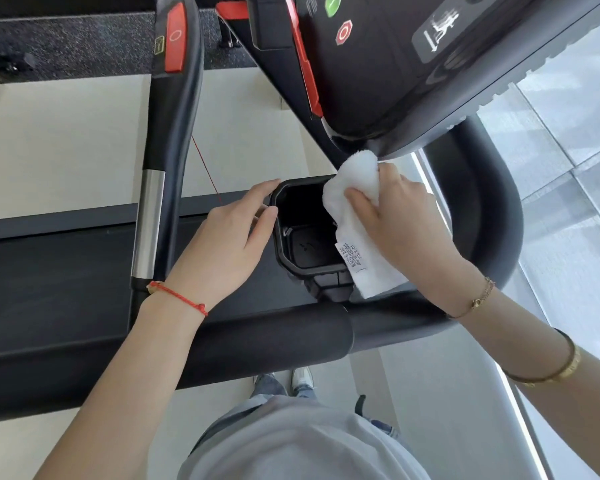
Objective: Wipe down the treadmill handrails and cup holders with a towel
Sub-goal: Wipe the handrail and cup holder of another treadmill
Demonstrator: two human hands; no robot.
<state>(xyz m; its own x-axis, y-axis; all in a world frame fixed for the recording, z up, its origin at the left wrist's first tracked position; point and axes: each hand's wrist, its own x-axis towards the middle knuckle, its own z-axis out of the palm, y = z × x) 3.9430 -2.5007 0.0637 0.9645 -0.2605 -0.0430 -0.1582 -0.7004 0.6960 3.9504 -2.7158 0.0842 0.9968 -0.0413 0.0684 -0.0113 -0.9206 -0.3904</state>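
while the black treadmill running deck fills the left of the view, a dark console with red trim and printed button symbols is seen above it at the top right. a thick black padded handrail is laid across the lower middle and is curved up on the right side. an upright black bar with a silver metal section and a red button is seen at the left. between these, a black plastic cup holder with a squared rim is set, its dark hollow open to view. a white folded terry towel with a printed care label is held at the cup holder's right rim, partly draped over that edge. the towel is gripped by the right hand, thumb and fingers curled round the cloth. the left hand is rested with nearly straight fingers on the cup holder's left rim, nothing being held. a red string bracelet is worn on the left wrist, and a thin gold chain on the right.
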